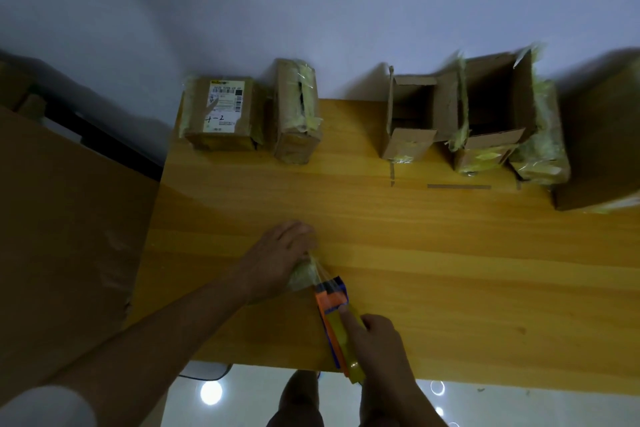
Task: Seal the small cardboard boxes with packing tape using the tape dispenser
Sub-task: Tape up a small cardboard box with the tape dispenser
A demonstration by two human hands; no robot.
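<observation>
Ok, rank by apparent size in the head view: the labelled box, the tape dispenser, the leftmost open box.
1. Labelled box and leftmost open box: look alike, unranked.
2. Tape dispenser: smallest, despite sitting nearer the camera.

Bare tabletop (433, 253) mid-table; boxes (460, 114) along the far edge.

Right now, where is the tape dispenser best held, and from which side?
By its rear body around the yellow tape roll, from the near table edge, as the right hand does. The tape dispenser lies lengthwise, its orange cutter end pointing away toward the left hand, with tape stretched between.
</observation>
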